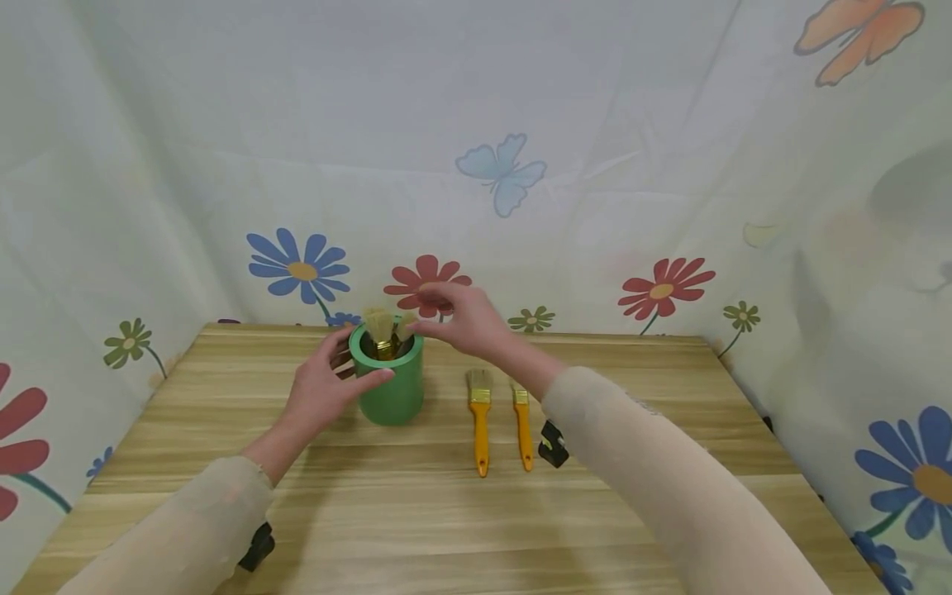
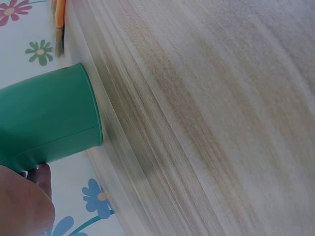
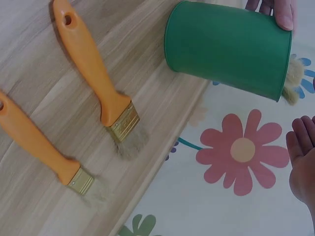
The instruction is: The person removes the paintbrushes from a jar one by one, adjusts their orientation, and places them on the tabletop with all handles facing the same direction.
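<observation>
A green cylindrical cup (image 1: 391, 392) stands upright on the wooden table, left of the middle. My left hand (image 1: 321, 387) holds it near the rim, thumb at the front and fingers around its left side. Bristles up in the cup are paintbrushes; one brush (image 1: 382, 326) shows pale bristles and a gold ferrule, and beside it are more bristles (image 1: 406, 326). Above the cup's right rim is my right hand (image 1: 472, 322), its thumb right by those bristles. In the right wrist view the fingers (image 3: 301, 140) of that hand are extended and stand apart from the bristles.
Right of the cup, a wider paintbrush (image 1: 481, 421) and a narrower paintbrush (image 1: 523, 426) with orange handles lie side by side on the table (image 1: 416, 512), bristles towards the back. Behind the table's far edge hangs a white cloth (image 1: 372, 165) printed with flowers and butterflies.
</observation>
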`<state>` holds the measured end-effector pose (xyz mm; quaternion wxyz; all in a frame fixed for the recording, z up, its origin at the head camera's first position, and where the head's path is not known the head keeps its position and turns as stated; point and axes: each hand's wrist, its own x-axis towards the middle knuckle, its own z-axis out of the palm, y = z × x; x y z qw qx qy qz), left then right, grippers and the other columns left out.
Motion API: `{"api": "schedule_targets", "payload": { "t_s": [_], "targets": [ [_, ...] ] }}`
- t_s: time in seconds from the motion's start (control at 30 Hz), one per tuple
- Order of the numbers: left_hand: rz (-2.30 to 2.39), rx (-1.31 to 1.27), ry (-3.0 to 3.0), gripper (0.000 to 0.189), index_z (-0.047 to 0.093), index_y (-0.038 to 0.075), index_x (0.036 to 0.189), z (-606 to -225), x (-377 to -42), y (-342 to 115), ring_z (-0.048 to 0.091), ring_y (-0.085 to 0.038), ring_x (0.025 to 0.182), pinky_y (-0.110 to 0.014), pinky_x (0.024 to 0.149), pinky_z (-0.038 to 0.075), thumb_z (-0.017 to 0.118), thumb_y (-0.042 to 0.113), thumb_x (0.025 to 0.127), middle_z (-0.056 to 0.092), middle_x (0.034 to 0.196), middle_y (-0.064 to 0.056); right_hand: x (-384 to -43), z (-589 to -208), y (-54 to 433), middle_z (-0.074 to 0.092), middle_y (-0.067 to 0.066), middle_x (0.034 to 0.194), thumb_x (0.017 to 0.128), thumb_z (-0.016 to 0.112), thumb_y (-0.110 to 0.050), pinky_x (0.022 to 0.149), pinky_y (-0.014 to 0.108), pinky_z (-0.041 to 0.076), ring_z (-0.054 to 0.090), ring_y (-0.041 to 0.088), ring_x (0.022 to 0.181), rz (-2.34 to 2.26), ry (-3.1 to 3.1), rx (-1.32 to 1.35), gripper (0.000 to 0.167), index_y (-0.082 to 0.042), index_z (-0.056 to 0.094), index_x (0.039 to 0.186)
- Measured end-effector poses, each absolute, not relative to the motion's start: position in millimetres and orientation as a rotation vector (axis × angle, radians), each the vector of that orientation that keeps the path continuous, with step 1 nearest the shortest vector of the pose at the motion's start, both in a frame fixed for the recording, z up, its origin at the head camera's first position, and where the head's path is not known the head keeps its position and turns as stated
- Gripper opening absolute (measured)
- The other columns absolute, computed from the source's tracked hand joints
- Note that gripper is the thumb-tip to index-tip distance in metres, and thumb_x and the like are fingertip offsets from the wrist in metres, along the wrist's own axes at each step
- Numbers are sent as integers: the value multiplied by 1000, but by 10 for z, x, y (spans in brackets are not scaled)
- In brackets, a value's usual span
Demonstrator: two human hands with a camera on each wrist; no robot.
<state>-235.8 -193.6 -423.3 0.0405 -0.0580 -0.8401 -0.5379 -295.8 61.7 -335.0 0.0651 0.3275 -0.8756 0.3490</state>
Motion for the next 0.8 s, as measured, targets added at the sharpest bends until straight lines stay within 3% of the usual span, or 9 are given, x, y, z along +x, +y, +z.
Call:
{"api": "schedule_targets", "payload": {
  "t_s": [0.1,0.33,0.6,0.8],
  "targets": [
    [-1646,-181,-2566,104,35,13,165,-4245,-2369,-1937,47,-41,150,-55,120,46,89,52,86,49,162,-17,-2962,-3351,557,77,0,123,94,87,-27,93,31,59,67,15,104,1071,-2630,1011,48,-13,72,137],
    [-1642,-181,-2565,103,36,13,165,-4260,-2387,-1942,47,-41,149,-55,119,46,89,52,86,49,161,-17,-2976,-3384,422,76,3,129,94,86,-29,106,33,57,70,19,122,1062,-2638,1000,51,-9,70,138],
    [-1660,-191,-2555,103,36,12,165,-4270,-2387,-1942,48,-41,149,-55,119,47,89,52,86,49,161,-17,-3003,-3432,281,72,7,134,94,86,-32,105,37,59,68,21,125,969,-2651,1017,54,-8,69,139],
    [-1643,-191,-2558,103,35,12,165,-4278,-2390,-1943,48,-42,148,-55,118,47,89,52,87,48,162,-17,-3025,-3472,203,74,7,127,92,88,-32,103,31,59,69,20,120,938,-2638,1014,48,-7,72,130]
  ]
}}
